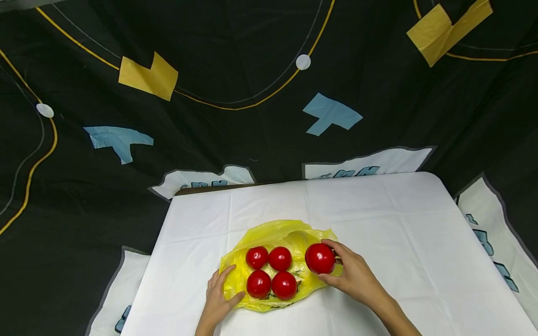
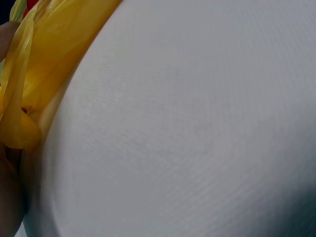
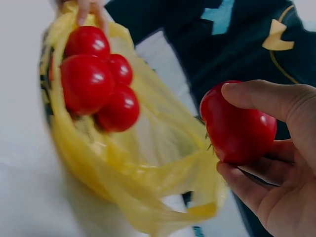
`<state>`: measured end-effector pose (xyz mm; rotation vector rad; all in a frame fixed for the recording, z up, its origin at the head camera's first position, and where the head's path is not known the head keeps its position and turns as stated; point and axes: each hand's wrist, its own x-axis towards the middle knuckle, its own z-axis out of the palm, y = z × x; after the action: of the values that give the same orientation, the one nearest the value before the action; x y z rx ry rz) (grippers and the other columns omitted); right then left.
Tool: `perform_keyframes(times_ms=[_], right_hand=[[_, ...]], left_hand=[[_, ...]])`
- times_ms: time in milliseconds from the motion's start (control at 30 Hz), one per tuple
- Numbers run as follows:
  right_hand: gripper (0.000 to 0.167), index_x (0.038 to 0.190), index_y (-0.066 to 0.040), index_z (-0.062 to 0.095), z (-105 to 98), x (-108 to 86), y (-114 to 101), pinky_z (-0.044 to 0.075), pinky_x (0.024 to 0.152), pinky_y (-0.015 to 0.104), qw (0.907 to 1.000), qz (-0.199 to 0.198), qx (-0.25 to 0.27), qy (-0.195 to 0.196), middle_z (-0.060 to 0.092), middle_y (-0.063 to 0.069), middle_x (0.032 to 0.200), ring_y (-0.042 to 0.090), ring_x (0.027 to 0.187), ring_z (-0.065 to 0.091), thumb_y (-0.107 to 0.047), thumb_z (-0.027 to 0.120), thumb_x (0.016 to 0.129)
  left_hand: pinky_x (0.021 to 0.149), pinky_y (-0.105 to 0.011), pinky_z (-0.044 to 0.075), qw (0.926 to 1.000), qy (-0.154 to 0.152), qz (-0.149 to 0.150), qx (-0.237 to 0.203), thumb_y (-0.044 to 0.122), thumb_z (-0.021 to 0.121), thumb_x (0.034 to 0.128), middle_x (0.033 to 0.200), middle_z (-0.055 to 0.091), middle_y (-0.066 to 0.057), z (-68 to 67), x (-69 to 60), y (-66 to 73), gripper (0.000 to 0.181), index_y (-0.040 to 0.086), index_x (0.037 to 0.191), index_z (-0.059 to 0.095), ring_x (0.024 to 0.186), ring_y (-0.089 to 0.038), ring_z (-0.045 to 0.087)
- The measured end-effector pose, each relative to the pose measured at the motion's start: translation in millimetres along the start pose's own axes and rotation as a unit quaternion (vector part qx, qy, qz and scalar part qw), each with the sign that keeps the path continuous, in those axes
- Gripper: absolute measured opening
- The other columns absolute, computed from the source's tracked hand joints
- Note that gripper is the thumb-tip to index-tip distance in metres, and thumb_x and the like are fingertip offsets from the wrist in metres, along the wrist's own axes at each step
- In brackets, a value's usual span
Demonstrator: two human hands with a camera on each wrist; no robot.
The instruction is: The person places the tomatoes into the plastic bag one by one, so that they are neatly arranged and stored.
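A yellow plastic bag lies on the white-covered table, its mouth towards the right. Several red tomatoes sit bunched together in it; the right wrist view shows the bag's film around them. At the bag's left edge, my left hand grips the film between thumb and fingers. My right hand holds one more tomato between thumb and fingers, over the bag's right end. Green leafy bits show on that tomato in the right wrist view. The left wrist view catches mostly cloth and some yellow film.
A white cloth covers the table, with fold creases across it. Behind the far edge hangs a dark curtain printed with yellow, blue and white shapes.
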<state>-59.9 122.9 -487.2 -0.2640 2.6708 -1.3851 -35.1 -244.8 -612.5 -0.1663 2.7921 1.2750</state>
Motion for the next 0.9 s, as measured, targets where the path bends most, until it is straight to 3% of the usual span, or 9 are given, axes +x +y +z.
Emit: perform_keyframes(times_ms=[233,600,900], right_hand=[[0.074,0.133,-0.008,0.050,23.5,7.2,13.5,0.055,0.082,0.034,0.9996,-0.014,0.018,-0.015,0.058,0.007,0.124,0.025,0.100,0.062,-0.012,0.085,0.068],[0.074,0.132,-0.004,0.048,59.1,19.5,32.4,0.049,0.090,0.047,0.9993,-0.031,-0.012,-0.018,0.057,0.016,0.125,0.032,0.110,0.056,-0.013,0.084,0.068],[0.073,0.130,-0.001,0.049,71.7,25.8,39.8,0.049,0.091,0.048,0.9986,-0.038,-0.034,-0.014,0.058,0.016,0.122,0.034,0.108,0.057,-0.010,0.085,0.067]], left_hand=[[0.102,-0.067,0.018,1.0000,0.001,0.001,0.004,0.042,0.080,0.0699,0.137,0.037,-0.011,-0.4,-0.7,0.5,0.076,0.028,0.137,0.047,0.130,-0.034,0.024],[0.102,-0.068,0.017,1.0000,0.000,-0.007,0.004,0.043,0.080,0.0698,0.140,0.035,-0.011,-0.3,-1.2,0.8,0.076,0.028,0.137,0.047,0.131,-0.035,0.023],[0.102,-0.069,0.018,1.0000,0.000,-0.004,0.007,0.038,0.081,0.0693,0.139,0.035,-0.010,-1.0,-0.8,1.7,0.076,0.028,0.137,0.047,0.131,-0.034,0.023]])
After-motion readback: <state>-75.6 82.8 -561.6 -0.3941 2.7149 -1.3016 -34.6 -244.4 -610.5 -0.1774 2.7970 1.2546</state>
